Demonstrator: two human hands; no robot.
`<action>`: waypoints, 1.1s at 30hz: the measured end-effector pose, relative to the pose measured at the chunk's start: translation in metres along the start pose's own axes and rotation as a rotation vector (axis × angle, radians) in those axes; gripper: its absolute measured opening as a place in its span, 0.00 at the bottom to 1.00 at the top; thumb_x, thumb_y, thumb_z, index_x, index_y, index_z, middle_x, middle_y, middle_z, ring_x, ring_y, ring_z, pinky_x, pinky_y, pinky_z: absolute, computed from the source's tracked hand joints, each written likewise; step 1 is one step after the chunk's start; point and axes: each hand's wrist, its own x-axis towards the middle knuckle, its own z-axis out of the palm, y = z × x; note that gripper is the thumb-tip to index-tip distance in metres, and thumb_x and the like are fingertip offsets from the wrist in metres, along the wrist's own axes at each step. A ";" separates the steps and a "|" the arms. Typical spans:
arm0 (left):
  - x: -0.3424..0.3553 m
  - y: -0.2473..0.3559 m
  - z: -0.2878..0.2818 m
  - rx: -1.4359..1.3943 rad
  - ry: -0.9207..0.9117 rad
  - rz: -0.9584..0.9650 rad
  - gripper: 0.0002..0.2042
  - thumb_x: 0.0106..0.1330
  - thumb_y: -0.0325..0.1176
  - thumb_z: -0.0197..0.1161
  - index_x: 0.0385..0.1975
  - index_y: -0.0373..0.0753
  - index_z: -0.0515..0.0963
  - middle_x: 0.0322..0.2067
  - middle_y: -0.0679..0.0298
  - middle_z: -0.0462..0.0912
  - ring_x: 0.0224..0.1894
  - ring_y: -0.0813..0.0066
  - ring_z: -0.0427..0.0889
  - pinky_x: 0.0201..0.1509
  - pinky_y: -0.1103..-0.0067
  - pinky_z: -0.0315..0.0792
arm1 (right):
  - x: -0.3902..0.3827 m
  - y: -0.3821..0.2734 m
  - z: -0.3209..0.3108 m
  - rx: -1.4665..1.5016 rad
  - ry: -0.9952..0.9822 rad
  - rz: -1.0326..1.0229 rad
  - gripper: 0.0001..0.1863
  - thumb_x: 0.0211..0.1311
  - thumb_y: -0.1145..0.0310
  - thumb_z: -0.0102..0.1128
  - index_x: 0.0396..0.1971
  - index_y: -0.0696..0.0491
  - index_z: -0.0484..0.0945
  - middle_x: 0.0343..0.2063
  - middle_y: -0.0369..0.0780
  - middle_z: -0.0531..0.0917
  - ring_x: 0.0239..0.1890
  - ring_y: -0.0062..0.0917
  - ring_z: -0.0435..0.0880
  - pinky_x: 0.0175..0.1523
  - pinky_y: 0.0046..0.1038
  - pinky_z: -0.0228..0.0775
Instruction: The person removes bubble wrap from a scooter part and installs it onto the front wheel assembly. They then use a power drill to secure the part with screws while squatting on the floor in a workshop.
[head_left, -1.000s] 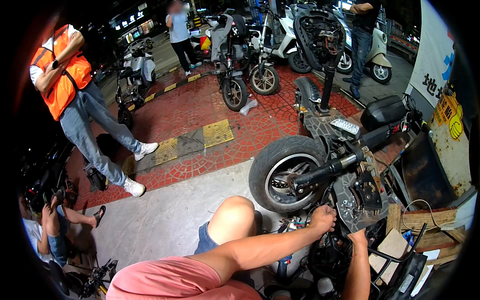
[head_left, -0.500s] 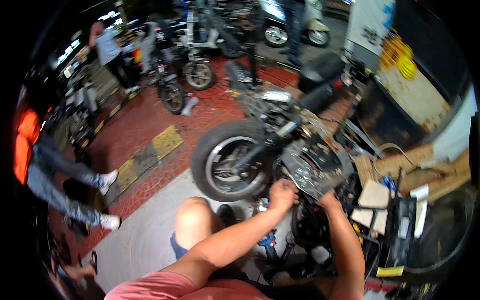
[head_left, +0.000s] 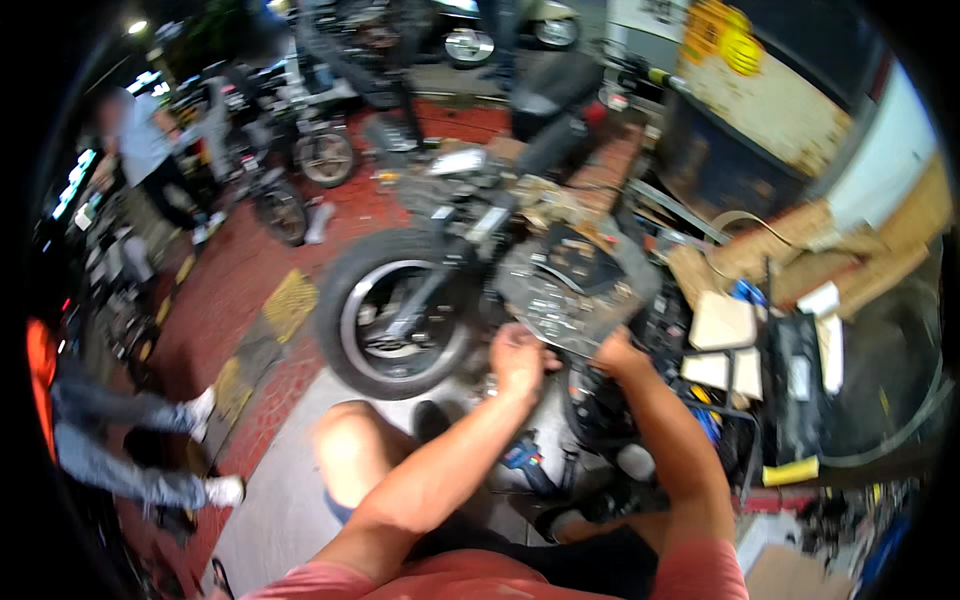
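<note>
A grey tray [head_left: 548, 318] with many small loose metal parts lies in front of me, beside the tyred wheel [head_left: 345, 352] of a partly stripped motorbike. At the tray's near left edge my left hand [head_left: 518, 358] is closed, its fingers curled; whatever it may hold is too blurred to name. My right hand [head_left: 617, 352] is bent closed by the tray's near right edge, and its fingertips are partly hidden. A dark piece [head_left: 577, 257] lies on the far part of the tray. Below my hands, dark machine parts [head_left: 598, 400] fill the space between my forearms.
A blue-and-black tool [head_left: 525, 462] lies on the floor between my arms. To the right are wooden boards [head_left: 800, 240], a black metal frame [head_left: 752, 440] and a dark bin [head_left: 725, 165]. A person in jeans [head_left: 130, 480] stands at left; parked scooters [head_left: 325, 155] are farther back.
The view has turned, so the scene sits farther left and slightly higher. Both hands stay by the tray's near edge, with my left fingers still curled.
</note>
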 end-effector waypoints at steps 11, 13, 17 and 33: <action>0.003 -0.007 0.000 0.043 0.020 -0.051 0.07 0.68 0.30 0.59 0.41 0.34 0.75 0.29 0.63 0.79 0.26 0.74 0.79 0.25 0.75 0.80 | 0.008 0.002 -0.020 0.798 0.168 0.239 0.29 0.53 0.58 0.73 0.52 0.58 0.79 0.49 0.49 0.83 0.53 0.44 0.80 0.59 0.42 0.70; 0.003 -0.005 -0.001 0.032 0.031 -0.041 0.08 0.66 0.28 0.61 0.41 0.33 0.75 0.29 0.63 0.79 0.26 0.75 0.79 0.25 0.74 0.80 | 0.007 0.002 -0.020 0.893 0.138 0.271 0.28 0.54 0.58 0.73 0.52 0.58 0.79 0.49 0.49 0.83 0.53 0.45 0.80 0.59 0.42 0.70; 0.002 0.001 -0.002 0.015 0.022 -0.138 0.09 0.68 0.33 0.60 0.40 0.35 0.75 0.29 0.64 0.78 0.25 0.75 0.79 0.24 0.74 0.78 | 0.007 -0.002 -0.026 0.737 0.175 0.161 0.22 0.58 0.63 0.69 0.50 0.58 0.79 0.47 0.46 0.83 0.51 0.39 0.80 0.57 0.39 0.70; 0.004 0.006 -0.010 -0.068 -0.049 -0.274 0.07 0.65 0.28 0.60 0.40 0.34 0.75 0.31 0.60 0.78 0.28 0.69 0.80 0.25 0.71 0.80 | 0.006 -0.007 -0.045 0.549 0.188 0.067 0.21 0.63 0.56 0.64 0.51 0.52 0.83 0.50 0.45 0.86 0.55 0.42 0.81 0.62 0.44 0.68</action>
